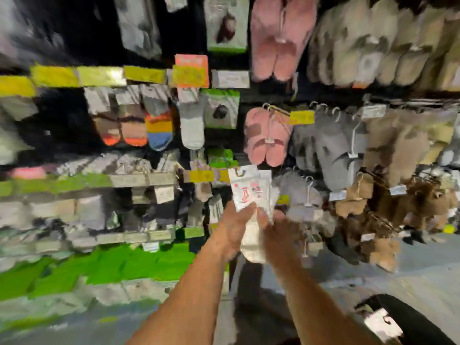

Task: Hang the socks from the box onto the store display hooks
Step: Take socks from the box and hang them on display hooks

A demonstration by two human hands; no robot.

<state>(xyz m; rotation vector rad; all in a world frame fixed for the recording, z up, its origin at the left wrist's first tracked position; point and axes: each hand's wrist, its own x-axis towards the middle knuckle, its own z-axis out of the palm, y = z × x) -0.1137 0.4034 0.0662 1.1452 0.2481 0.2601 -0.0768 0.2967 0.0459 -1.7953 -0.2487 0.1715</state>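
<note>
Left hand [235, 229] & right hand [278, 227] both grip white sock pack [245, 190] (blurry) near rack.

Single head-worn wide-angle view, aimed forward and slightly down at store display wall [224, 78]. Both forearms seen entering from bottom edge; left hand [236, 225] and right hand [281, 230] framed near centre, close to lens. Strong motion blur throughout. No second view provided.
</note>
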